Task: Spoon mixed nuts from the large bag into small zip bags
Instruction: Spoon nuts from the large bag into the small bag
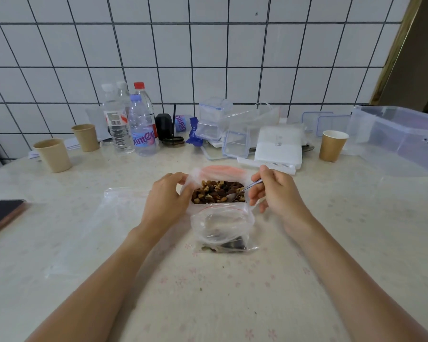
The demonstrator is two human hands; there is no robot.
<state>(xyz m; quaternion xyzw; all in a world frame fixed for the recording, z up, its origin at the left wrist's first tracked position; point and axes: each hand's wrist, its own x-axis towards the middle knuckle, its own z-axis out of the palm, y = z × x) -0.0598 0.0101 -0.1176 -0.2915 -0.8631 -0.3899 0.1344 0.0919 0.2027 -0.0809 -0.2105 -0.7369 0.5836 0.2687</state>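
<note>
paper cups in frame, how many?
3. Two stand at far left: one cup nearer the table edge, another behind it beside the water bottles. The third stands far right, next to the clear storage bin. The clutter may hide more.

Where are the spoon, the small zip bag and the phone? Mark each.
spoon [251, 185]: head view, on its metal handle.
small zip bag [223, 225]: head view, on its clear front wall.
phone [1, 213]: head view, on its dark screen.

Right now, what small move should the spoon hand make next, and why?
Probably lift the spoon and carry it to the small zip bag: the right hand has its bowl in the mixed nuts, and the left hand holds the large bag open.
</note>
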